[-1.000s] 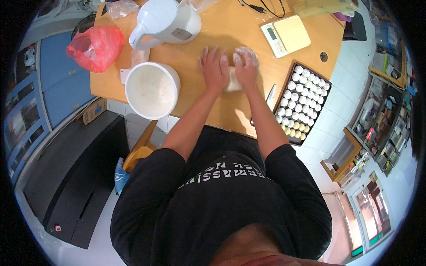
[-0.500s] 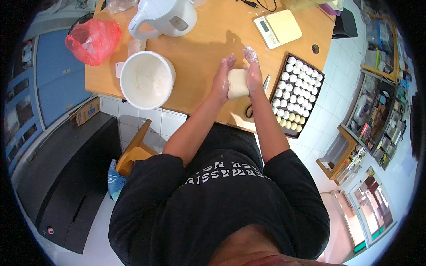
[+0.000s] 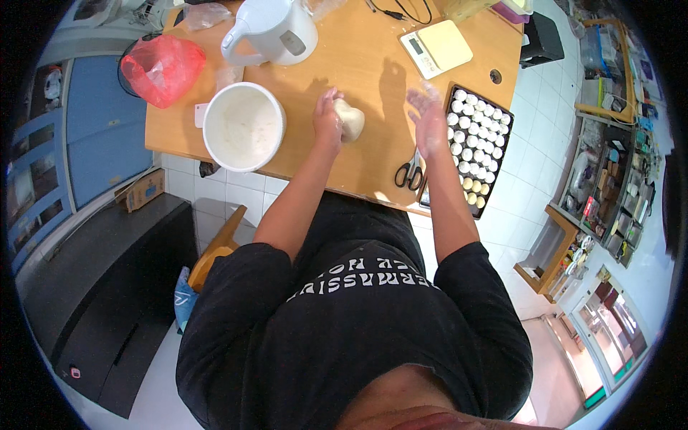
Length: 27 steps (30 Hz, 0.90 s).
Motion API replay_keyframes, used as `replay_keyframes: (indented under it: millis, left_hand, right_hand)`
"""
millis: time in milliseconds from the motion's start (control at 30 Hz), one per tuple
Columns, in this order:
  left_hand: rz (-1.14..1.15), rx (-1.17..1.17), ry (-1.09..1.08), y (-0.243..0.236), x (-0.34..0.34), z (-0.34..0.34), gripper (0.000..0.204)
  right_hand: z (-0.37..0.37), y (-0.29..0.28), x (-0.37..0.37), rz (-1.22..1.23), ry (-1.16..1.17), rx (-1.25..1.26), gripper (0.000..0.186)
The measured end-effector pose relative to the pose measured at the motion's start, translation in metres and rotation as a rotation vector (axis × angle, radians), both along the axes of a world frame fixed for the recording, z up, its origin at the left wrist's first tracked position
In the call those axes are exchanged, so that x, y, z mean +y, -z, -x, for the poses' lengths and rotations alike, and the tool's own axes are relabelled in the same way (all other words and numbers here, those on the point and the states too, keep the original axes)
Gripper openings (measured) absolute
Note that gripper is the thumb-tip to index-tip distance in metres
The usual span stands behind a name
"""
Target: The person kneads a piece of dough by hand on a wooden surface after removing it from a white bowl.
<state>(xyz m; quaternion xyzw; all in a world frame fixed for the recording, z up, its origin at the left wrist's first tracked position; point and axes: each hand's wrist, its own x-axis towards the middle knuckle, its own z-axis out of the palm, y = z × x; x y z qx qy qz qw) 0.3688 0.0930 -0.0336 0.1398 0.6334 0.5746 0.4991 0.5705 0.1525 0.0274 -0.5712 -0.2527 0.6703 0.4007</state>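
A smooth, pale lump of dough rests against the palm and fingers of my left hand, which holds it from its left side above the wooden table. My right hand, white with flour, is apart from the dough with its fingers spread and nothing in them. Below that hand a pair of black-handled scissors lies at the table's near edge. Just right of the hand stands a dark tray with rows of small round balls, mostly white, the nearest ones yellowish.
On the wooden table, a white bucket stands at the near left edge. Behind it are a white electric kettle and a red plastic bag. A kitchen scale lies at the far right. An orange-brown chair stands below.
My hands have parted. The left has moved left with the dough, while the right has let go of it and shifted right toward the tray, its fingers spreading.
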Motion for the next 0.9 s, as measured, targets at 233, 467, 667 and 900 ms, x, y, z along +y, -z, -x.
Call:
replay_keyframes:
  millis: [233, 467, 667, 900]
  left_hand:
    - [0.068, 0.390, -0.059, 0.031, -0.005, -0.021, 0.027]
    - [-0.231, 1.117, 0.447, 0.027, -0.004, -0.023, 0.021]
    - [0.507, 0.879, 0.583, 0.008, 0.035, -0.003, 0.034]
    - [0.564, 0.817, 0.615, 0.008, 0.046, -0.002, 0.043]
  right_hand:
    - [0.029, 0.053, -0.081, 0.213, -0.189, -0.146, 0.050]
    - [0.048, 0.076, -0.104, -0.167, -0.170, -0.724, 0.046]
    - [0.077, 0.068, -0.081, -0.297, -0.189, -0.800, 0.048]
    - [0.104, 0.104, -0.042, -0.473, -0.123, -1.028, 0.048]
